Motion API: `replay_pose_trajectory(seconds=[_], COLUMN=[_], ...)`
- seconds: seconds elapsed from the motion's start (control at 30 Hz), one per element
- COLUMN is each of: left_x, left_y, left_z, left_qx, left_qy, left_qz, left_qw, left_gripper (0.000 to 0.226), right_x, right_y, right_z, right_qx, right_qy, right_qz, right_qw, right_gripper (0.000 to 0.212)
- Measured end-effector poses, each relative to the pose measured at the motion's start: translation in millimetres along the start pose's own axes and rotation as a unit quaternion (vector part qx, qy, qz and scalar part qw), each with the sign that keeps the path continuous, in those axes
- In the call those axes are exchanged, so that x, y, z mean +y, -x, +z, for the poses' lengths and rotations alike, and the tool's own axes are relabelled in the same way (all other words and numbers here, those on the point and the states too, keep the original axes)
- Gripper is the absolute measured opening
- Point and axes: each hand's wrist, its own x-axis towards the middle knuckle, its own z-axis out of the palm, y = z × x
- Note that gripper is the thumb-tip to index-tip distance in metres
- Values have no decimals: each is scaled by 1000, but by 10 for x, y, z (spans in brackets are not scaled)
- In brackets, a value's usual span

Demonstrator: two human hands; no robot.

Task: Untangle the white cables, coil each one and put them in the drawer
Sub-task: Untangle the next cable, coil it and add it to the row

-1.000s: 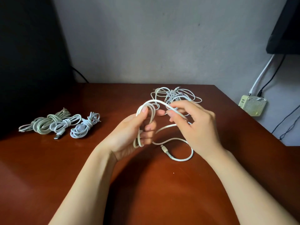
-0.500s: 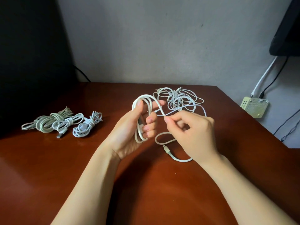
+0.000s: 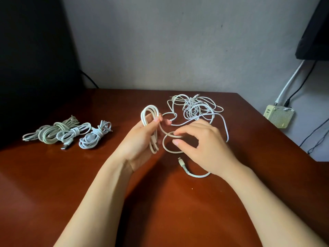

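Above the counter (image 3: 53,175), the upright coil (image 3: 149,111) was gripped in the left hand (image 3: 142,139); its slack (image 3: 166,148), just rightward, was pinched by the right hand (image 3: 204,147).

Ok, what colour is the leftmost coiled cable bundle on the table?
The leftmost coiled cable bundle is pale greenish-grey; head view shows it.

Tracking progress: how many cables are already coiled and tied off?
3, in a row at the left: a greyish bundle outermost, a USB-plug bundle in the middle, a white bundle rightmost. None seems hidden.
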Motion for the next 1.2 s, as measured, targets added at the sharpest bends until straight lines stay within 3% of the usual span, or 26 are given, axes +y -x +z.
replay_pose_trajectory(seconds=[0.23,0.47,0.53,0.7,0.87,1.07,1.13,1.2], left_x=[24,77,93,99,84,70,28,-47], left_y=[-51,-24,-23,-103,-150,-175,-192,-204], left_z=[-28,-41,-36,-140,-195,-251,-242,-224], left_qx=[0,-107,-86,57,137,131,141,160], left_qy=[35,220,225,195,223,303,242,75], left_qz=[82,102,114,133,119,79,64,83], left_qw=[996,964,964,970,958,941,958,981], left_gripper=[25,13,12,22,26,27,27,27], right_x=[97,14,-12,-49,-44,-20,-52,-87], right_y=[4,11,24,2,-7,-33,-16,0], right_z=[49,165,188,80,55,-7,18,49], right_qx=[-106,-106,-86,-29,67,92,64,36], right_qy=[58,-44,-88,-126,-42,145,159,136], right_qz=[43,22,31,34,-64,-238,-273,-288], right_qw=[992,993,992,991,995,956,947,947], right_gripper=[50,39,27,13,18,15,16,15])
